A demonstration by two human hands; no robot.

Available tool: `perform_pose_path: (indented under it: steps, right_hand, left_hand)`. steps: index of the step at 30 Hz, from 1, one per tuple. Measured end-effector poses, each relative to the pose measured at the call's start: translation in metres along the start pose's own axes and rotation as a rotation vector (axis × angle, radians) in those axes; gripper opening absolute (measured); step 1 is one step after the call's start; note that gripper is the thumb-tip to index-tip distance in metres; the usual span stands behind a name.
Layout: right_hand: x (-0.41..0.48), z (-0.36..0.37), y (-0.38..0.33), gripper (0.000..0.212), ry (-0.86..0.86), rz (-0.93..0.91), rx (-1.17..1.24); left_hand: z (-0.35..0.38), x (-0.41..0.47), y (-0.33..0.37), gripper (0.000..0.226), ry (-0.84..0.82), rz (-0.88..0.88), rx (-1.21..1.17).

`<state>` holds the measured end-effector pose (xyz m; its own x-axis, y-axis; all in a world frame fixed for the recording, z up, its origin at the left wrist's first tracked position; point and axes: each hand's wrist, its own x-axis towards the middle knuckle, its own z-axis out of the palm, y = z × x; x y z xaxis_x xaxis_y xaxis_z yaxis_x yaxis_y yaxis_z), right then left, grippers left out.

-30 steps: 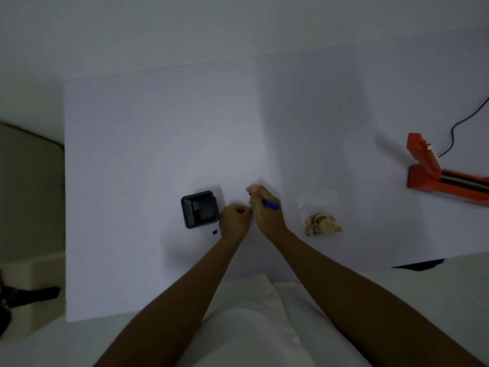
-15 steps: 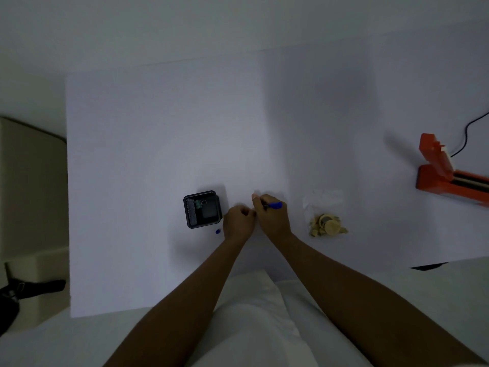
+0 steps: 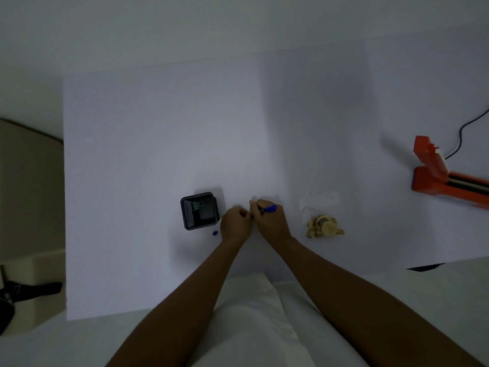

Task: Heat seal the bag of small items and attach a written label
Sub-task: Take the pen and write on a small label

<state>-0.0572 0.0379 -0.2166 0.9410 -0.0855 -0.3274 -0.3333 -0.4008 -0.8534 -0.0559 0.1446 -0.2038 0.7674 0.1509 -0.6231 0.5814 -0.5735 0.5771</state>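
My right hand (image 3: pixel 270 221) grips a blue pen (image 3: pixel 269 208), its tip pointing left toward a small white label that is barely visible on the white table (image 3: pixel 158 144). My left hand (image 3: pixel 235 221) is curled shut right beside it, pressing down at the label's left edge. A clear bag (image 3: pixel 321 213) holding small tan round items lies flat to the right of my right hand. The orange heat sealer (image 3: pixel 436 176) stands at the far right with its arm raised.
A black square tray (image 3: pixel 199 210) with a green binder clip sits left of my left hand. A blue pen cap (image 3: pixel 215 233) lies just below it. A black cable (image 3: pixel 465 133) runs from the sealer. A dark strap (image 3: pixel 31 290) lies off the table's left edge.
Both hands stay close together over the label with only slight shifts. The pen has tilted a little flatter. The camera view has drifted slightly.
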Motion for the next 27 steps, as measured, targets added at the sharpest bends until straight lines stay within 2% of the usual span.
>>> perform_pose_path:
  steps: [27]
  right_hand:
    - [0.0057, -0.0061, 0.0013, 0.044, -0.051, 0.018, -0.063]
  left_hand:
    - [-0.0003, -0.0027, 0.0039, 0.028, 0.046, -0.015, 0.032]
